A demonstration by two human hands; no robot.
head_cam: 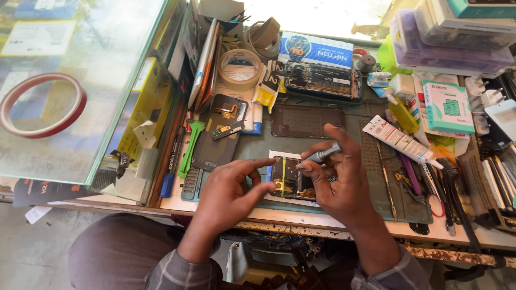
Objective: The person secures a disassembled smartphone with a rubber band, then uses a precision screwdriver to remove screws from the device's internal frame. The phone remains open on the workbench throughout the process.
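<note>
A cluttered repair bench was seen from above, described from left to right. At far left, a ring of red tape point(40, 104) lay on a glass counter point(107, 80). Beside the glass, a green plastic pry tool point(191, 147) and a dark phone back cover point(220, 134) lay on the grey work mat point(258, 146), with a roll of clear tape point(239, 68) behind them.

The left hand point(228, 190) rested at the near left edge of an opened phone point(289, 177), its fingers spread and loose, pinning the phone rather than gripping it. The phone lay flat at the mat's front, its circuit board exposed. The right hand point(338, 180) was closed around a slim grey screwdriver point(321, 156), tip angled down onto the board.

Further right lay a white glue tube point(400, 140) and a row of hand tools point(446, 182); a second opened phone point(323, 80) sat behind.

The risk, as a judgement: the phone was only lightly pinned, so a slipping tip could gouge the board or flick a small screw into the clutter.
</note>
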